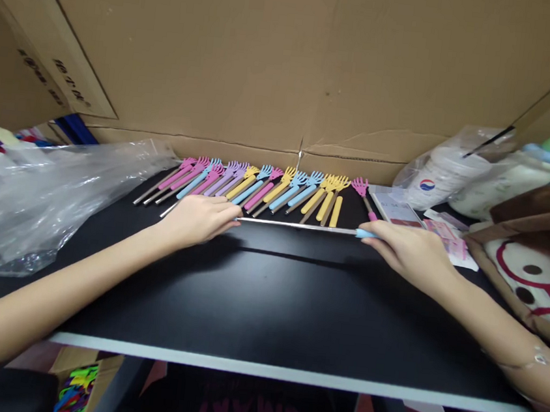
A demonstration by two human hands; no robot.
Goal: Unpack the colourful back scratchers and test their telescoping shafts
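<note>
Between my two hands a telescopic back scratcher (297, 225) stretches level above the black table (264, 310), its thin metal rod pulled out. My left hand (199, 219) is closed round one end, which its fingers hide. At the other end my right hand (405, 249) grips a light blue part, only a little of which shows. Just beyond them lies a row of back scratchers (256, 189) with pink, blue, purple and yellow claws and handles. One pink back scratcher (360, 189) lies apart at the right, near my right hand.
Clear plastic bags (53, 209) cover the left side. A phone (396, 209), a white cup (448, 175), a bottle (518, 182) and a brown cartoon-faced bag (532, 279) crowd the right. Cardboard (290, 63) walls the back. Below the front edge (258, 365), a box (99, 384) holds colourful plastic pieces.
</note>
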